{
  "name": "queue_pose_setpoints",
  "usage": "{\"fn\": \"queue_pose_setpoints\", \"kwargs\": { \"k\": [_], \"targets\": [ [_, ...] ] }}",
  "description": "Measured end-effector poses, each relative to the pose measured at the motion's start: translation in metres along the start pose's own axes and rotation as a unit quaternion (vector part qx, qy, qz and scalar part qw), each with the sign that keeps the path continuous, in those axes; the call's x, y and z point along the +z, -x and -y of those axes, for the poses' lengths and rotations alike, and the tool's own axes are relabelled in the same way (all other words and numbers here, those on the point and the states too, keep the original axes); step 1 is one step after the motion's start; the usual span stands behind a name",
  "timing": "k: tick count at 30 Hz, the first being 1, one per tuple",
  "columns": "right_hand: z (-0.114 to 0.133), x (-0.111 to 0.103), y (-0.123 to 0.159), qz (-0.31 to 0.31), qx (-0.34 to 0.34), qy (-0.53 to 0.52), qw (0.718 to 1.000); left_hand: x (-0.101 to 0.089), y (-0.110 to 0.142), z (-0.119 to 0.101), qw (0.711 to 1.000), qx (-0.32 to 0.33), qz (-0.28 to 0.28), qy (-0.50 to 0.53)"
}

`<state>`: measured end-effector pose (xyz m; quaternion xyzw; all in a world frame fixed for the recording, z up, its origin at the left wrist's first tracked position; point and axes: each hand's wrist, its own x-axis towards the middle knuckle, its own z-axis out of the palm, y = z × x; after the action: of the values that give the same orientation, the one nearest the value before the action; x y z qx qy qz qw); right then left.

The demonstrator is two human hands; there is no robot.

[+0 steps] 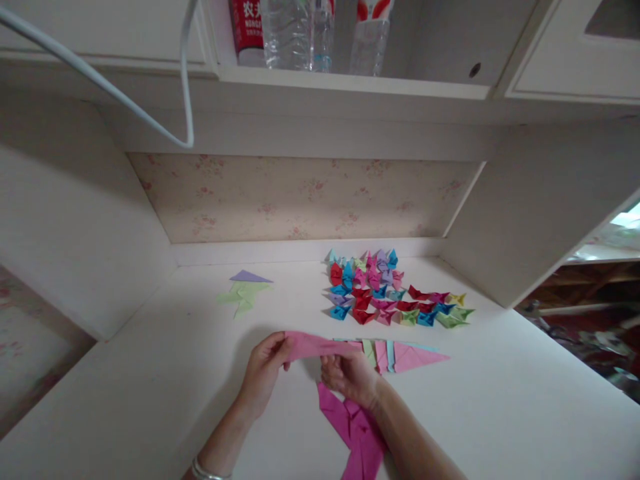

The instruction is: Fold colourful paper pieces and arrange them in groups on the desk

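Floral wallpaper lines the recess behind a white desk, under a shelf holding plastic bottles. Taking the pink paper strip as landmark: it appears lifted off the desk, stretched between the left hand and the right hand. Left fingers pinch its left end, thumb against the paper; right fingers curl in against its lower edge towards the right end, but whether they grip it I cannot tell, since the thumb there is hidden.

Beyond the strip and to its right sit rows of small folded paper pieces in many colours. Beyond it to the left lie a purple folded paper and a light green folded paper, touching. Directly right of it, partly behind the right hand, runs a line of overlapping folded papers. Nearer the body than the strip, a magenta folded paper lies partly covered by the right hand and forearm.

Working it well, I judge, means pulling the strip only lightly taut, matching the edges before pressing any crease, and running a fingertip along the fold evenly. Thin paper probably buckles if squeezed mid-length, and the right forearm could nudge the magenta folded paper.
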<state>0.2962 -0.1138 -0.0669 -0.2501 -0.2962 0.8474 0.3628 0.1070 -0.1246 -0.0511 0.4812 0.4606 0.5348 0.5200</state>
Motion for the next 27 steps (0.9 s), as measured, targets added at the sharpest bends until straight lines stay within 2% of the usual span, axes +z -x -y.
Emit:
{"fn": "queue_pose_setpoints", "kwargs": {
  "k": [3, 8, 13, 21, 27],
  "targets": [
    [-0.001, 0.002, -0.001, -0.021, -0.03, 0.002, 0.999, 0.001, 0.0, -0.002, 1.0, -0.022, 0.001, 0.009],
    [-0.002, 0.011, 0.001, -0.023, -0.089, 0.121, 0.988, 0.004, 0.0, -0.01, 0.999, -0.044, -0.024, -0.005],
    [-0.002, 0.012, 0.001, -0.056, -0.122, 0.176, 0.975, 0.005, 0.001, -0.01, 0.999, -0.051, 0.0, -0.01],
    [-0.005, 0.01, -0.007, -0.132, -0.161, 0.133, 0.969, 0.003, 0.001, 0.0, 0.995, -0.063, 0.017, 0.073],
    [-0.005, 0.007, -0.009, -0.172, -0.17, 0.114, 0.964, 0.002, -0.001, 0.003, 0.993, -0.077, 0.033, 0.085]
  ]
}}
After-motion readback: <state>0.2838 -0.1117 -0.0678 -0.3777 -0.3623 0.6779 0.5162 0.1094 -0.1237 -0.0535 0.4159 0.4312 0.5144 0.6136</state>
